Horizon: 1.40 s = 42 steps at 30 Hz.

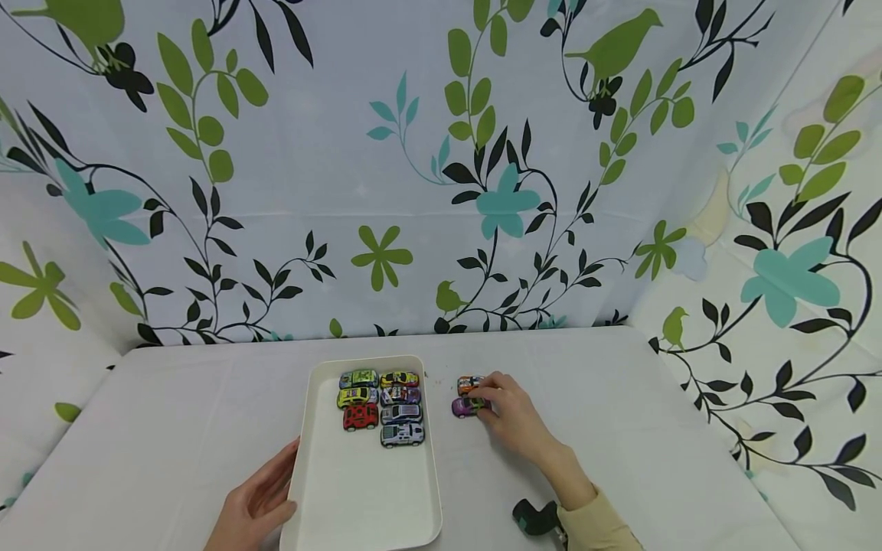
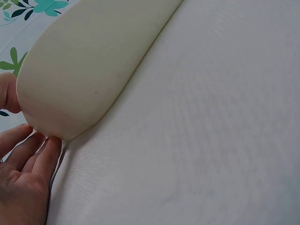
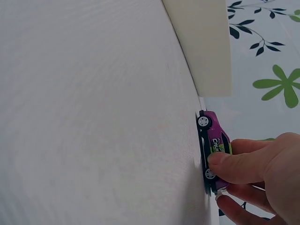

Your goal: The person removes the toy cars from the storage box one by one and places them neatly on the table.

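Observation:
My right hand (image 1: 517, 413) pinches a purple toy car (image 3: 216, 140) between thumb and fingers. The purple car is right of the tray, its wheels against or very near the white table. Just beyond it in the head view is an orange toy car (image 1: 468, 383), partly covered by the fingers. My left hand (image 1: 258, 497) rests against the left side of a cream tray (image 1: 365, 505); its fairly straight fingers touch the outer wall in the left wrist view. Several toy cars, including a red car (image 1: 360, 416) and a silver car (image 1: 403, 435), stand in two columns at the tray's far end.
The white table (image 1: 592, 383) extends on both sides of the tray. A cloth (image 1: 310, 153) printed with leaves and birds hangs behind and beside it. Near the right sleeve is a black wrist-worn device (image 1: 536, 518).

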Each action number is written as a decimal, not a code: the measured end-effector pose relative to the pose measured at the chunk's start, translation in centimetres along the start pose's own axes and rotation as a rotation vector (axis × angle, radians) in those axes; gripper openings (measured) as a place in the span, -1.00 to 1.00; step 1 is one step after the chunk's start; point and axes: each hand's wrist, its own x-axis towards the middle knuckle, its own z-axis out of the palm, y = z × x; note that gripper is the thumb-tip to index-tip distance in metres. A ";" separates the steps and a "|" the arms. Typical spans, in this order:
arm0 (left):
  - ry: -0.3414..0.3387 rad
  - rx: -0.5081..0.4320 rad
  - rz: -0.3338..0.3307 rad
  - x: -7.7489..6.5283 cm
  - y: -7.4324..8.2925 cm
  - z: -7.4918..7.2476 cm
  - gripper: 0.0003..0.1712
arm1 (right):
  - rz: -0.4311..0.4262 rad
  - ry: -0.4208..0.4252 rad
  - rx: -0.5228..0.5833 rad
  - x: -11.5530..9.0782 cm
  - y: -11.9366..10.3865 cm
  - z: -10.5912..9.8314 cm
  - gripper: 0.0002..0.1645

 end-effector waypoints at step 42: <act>-0.049 -0.048 0.070 0.0 -0.2 -0.2 -0.24 | 0.036 0.053 -0.019 0.1 -0.5 -0.6 -0.67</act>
